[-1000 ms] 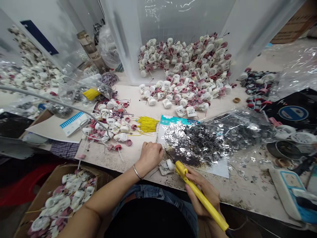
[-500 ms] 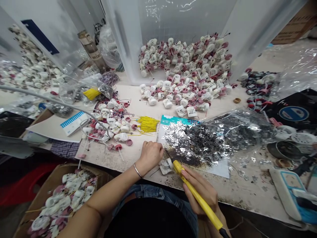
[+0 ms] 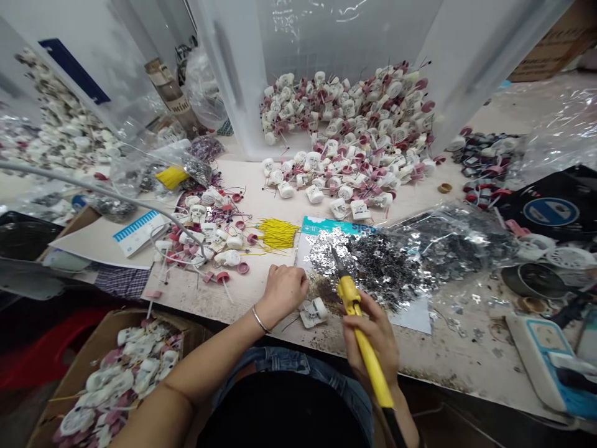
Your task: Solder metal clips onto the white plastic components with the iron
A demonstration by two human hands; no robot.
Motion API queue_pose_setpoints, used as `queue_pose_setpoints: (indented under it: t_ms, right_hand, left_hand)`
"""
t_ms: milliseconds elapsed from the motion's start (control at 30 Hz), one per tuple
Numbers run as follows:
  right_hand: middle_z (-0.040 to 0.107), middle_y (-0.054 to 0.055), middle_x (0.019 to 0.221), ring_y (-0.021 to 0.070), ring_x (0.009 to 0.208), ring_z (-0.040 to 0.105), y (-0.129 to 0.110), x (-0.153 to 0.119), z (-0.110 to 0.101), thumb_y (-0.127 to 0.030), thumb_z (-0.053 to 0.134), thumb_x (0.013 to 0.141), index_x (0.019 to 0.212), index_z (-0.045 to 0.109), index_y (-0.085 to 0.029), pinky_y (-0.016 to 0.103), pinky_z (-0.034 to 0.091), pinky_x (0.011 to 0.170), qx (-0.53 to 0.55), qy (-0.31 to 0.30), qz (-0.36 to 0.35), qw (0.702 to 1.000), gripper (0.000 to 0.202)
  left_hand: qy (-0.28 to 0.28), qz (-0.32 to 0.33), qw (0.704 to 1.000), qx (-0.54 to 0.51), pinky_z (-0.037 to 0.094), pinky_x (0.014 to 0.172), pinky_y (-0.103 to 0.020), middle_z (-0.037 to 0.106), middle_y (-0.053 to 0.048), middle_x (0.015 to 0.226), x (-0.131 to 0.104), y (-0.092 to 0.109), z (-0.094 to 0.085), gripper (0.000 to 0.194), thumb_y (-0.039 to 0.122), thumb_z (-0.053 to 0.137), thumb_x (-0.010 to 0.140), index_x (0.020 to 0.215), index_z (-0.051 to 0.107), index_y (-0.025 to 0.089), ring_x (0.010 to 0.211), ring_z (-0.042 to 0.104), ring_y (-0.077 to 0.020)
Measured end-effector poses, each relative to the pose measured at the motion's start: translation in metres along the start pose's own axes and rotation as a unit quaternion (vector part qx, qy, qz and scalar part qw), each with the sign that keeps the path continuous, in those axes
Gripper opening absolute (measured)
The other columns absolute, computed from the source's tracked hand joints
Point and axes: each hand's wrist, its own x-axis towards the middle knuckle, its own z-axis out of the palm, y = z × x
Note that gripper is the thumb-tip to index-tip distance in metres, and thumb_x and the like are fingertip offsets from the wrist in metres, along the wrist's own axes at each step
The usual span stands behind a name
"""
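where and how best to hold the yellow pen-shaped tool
Probably by its long yellow handle, from the near right, where the right hand grips it. The handle is slim and slants back toward the picture's bottom, while the thin dark tip points away over shiny metal pieces, so this keeps the hand off the tip.

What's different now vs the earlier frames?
The right hand has moved the yellow tool forward, away from the body; its tip has gone from beside the left hand's fingers to the pile of metal pieces, further right. Nothing visibly let go or picked up.

Unchanged: left hand curled in place, any grip hidden; white part near it; yellow wires.
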Motion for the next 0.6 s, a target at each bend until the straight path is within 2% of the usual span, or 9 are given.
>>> queue_pose_setpoints:
  t_ms: [67, 167, 233, 300, 433, 600]
  right_hand:
    - [0.050, 0.009, 0.128, 0.0231, 0.112, 0.061, -0.001, 0.001, 0.012, -0.013, 0.065, 0.080, 0.082, 0.060, -0.019, 0.034, 0.061, 0.082, -0.017, -0.016, -0.009, 1.000, 0.009]
    - [0.052, 0.007, 0.119, 0.0179, 0.105, 0.063, -0.001, 0.000, 0.019, -0.012, 0.064, 0.080, 0.080, 0.060, -0.019, 0.027, 0.061, 0.081, -0.039, -0.032, -0.023, 0.998, 0.008]
    - [0.051, 0.006, 0.118, 0.0165, 0.104, 0.063, 0.000, -0.002, 0.016, -0.008, 0.063, 0.080, 0.084, 0.061, -0.019, 0.025, 0.061, 0.079, -0.047, -0.022, -0.021, 0.998, 0.012]
    - [0.049, 0.007, 0.120, 0.0174, 0.106, 0.062, 0.002, -0.004, 0.009, -0.008, 0.065, 0.079, 0.084, 0.060, -0.019, 0.026, 0.061, 0.079, -0.052, -0.010, -0.013, 0.998, 0.013]
    - [0.049, 0.006, 0.121, 0.0180, 0.104, 0.063, 0.005, -0.005, 0.001, -0.009, 0.068, 0.077, 0.080, 0.059, -0.018, 0.028, 0.062, 0.077, -0.048, 0.009, 0.000, 0.999, 0.013]
    - [0.055, 0.004, 0.119, 0.0176, 0.102, 0.064, 0.004, -0.004, -0.017, -0.007, 0.065, 0.078, 0.076, 0.060, -0.019, 0.028, 0.060, 0.078, -0.068, 0.082, 0.031, 0.994, 0.013]
  left_hand:
    - [-0.001, 0.001, 1.000, -0.002, 0.041, 0.081, -0.038, 0.073, -0.010, 0.082, -0.001, 0.001, 0.000, 0.024, 0.023, 0.049, 0.087, 0.082, 0.071, 0.016, 0.085, 0.067, -0.0253]
    - [-0.016, 0.019, 1.000, -0.013, 0.042, 0.077, -0.034, 0.073, -0.008, 0.081, -0.004, 0.002, -0.002, 0.025, 0.026, 0.049, 0.088, 0.081, 0.071, 0.017, 0.080, 0.066, -0.0227]
    - [-0.029, 0.046, 0.998, -0.035, 0.042, 0.073, -0.030, 0.073, -0.007, 0.080, -0.004, -0.001, -0.005, 0.030, 0.032, 0.047, 0.092, 0.080, 0.071, 0.018, 0.077, 0.066, -0.0198]
    - [-0.003, 0.050, 0.998, -0.035, 0.042, 0.072, -0.028, 0.073, -0.006, 0.082, 0.000, -0.010, -0.008, 0.034, 0.034, 0.044, 0.095, 0.082, 0.071, 0.018, 0.078, 0.065, -0.0186]
    - [0.085, -0.008, 0.996, 0.027, 0.042, 0.082, -0.033, 0.068, -0.011, 0.094, 0.017, -0.034, -0.010, 0.026, 0.022, 0.044, 0.093, 0.091, 0.069, 0.014, 0.092, 0.060, -0.0233]
    - [0.092, 0.011, 0.995, 0.044, 0.041, 0.088, -0.037, 0.064, -0.012, 0.099, 0.029, -0.049, -0.007, 0.022, 0.018, 0.045, 0.092, 0.091, 0.067, 0.014, 0.099, 0.055, -0.0260]
